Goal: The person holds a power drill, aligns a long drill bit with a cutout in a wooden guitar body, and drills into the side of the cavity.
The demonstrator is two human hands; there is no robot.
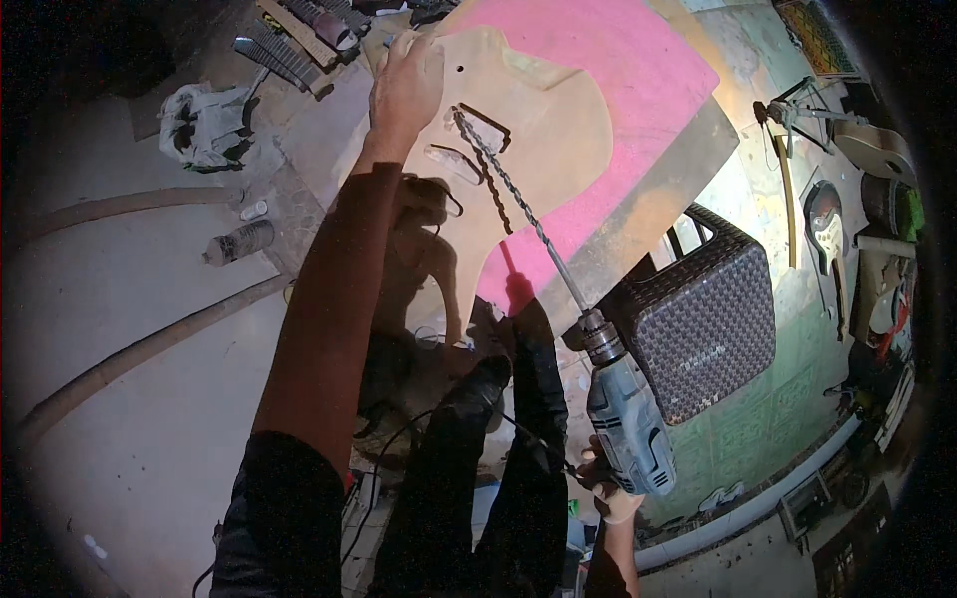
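Note:
A pale wooden electric guitar body [558, 130] lies flat, with two routed cavities and a small hole showing in its face. At its far left edge my left hand [409, 88] presses down and grips, fingertips partly hidden. My right hand [616, 498] is wrapped round the handle of a blue-grey electric drill [628, 419], low on the right. From its chuck a long twisted drill bit [518, 199] slants up and left over the body. The tip is at the corner of the upper cavity; whether it touches the wood I cannot tell. A power cord [528, 434] trails leftward from the drill.
Under the body lies a pink board [648, 80]. A dark woven-pattern plastic stool [708, 329] stands right of the drill bit. A crumpled plastic bag [204, 128] and a dark cylinder [239, 242] are on the left. A guitar [825, 224] lies at far right.

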